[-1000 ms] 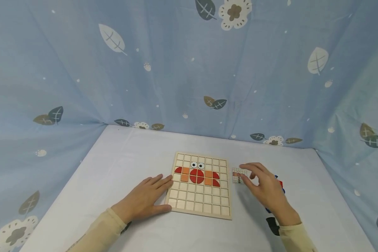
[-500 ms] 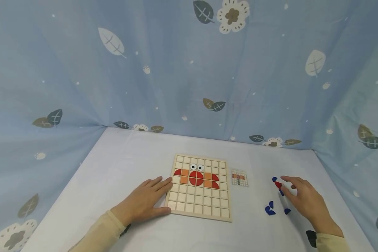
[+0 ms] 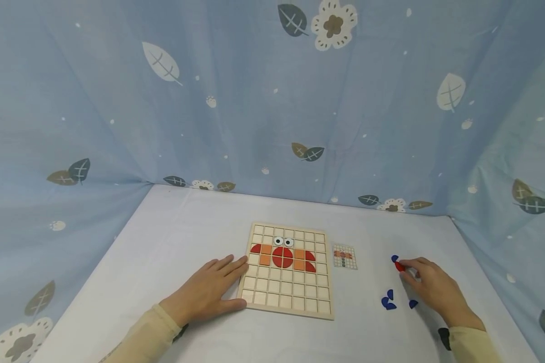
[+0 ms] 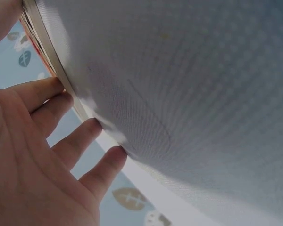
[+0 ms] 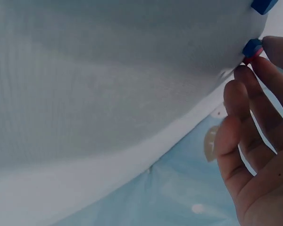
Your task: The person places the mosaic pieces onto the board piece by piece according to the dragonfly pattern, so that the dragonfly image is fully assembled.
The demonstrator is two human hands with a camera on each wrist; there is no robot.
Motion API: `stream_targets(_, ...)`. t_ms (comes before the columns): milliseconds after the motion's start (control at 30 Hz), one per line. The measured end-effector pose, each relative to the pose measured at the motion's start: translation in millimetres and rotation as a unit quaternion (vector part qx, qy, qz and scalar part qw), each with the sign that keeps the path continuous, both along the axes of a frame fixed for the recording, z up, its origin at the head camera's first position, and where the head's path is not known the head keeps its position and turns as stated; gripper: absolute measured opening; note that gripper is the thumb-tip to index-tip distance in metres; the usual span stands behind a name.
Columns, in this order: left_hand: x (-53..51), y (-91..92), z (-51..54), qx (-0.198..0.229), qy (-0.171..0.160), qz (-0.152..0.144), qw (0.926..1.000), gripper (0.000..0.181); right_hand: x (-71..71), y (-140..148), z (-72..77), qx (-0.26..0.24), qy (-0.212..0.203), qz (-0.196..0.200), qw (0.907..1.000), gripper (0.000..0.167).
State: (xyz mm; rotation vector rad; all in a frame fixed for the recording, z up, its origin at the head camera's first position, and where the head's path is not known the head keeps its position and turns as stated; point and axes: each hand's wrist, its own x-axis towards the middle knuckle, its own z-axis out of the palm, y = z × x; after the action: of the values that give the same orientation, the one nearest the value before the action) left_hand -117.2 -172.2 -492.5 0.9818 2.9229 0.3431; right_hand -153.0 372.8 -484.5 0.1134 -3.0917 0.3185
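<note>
A: So, how far has the work on the board (image 3: pixel 286 287) come?

B: As it seems, the upper part of a figure is almost made. The eyes (image 3: pixel 278 241), the red circle (image 3: pixel 282 257) and four orange squares (image 3: pixel 266 249) sit in their cells. Two red quarters (image 3: pixel 310 267) stand at the right end, but the left end has only one, and the cell under it is bare. Probably one quarter is wanting there. The card (image 3: pixel 344 256), just beside the board's right edge, shows also a column below such a figure, so this part is likely left too; the rows toward the board's near edge have no pieces.

A: And where is the red piece (image 3: pixel 399 266)?

B: It is toward the right edge of the table (image 3: pixel 200 212), well apart from the board. A blue piece (image 3: pixel 394 258) is just beside it, on the far-edge side; nearer to the near edge, four others show.

A: Which way does it point?

B: The visible strip slants from the blue piece toward the table's near right corner. Fingers cover the rest, so its true long axis cannot be told.

A: What do the hands do?

B: The right hand (image 3: pixel 436 287) pinches the red piece between thumb and forefinger. The left hand (image 3: pixel 209 290) grasps nothing; its extended fingers touch the board's left edge.
</note>
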Motion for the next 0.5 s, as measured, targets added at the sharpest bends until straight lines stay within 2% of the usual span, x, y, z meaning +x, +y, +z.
stream_targets(200, -0.1, 0.0, 0.9, -0.001, -0.007, 0.002, 1.0, 0.085, -6.1, -4.7, 3.9, -0.001, -0.013, 0.005, 0.9999, 0.03)
stream_targets(500, -0.7, 1.6, 2.2, 0.005, -0.009, 0.0, 0.9999, 0.083, -12.2, -2.9, 5.3, -0.012, -0.022, 0.015, 0.9996, 0.033)
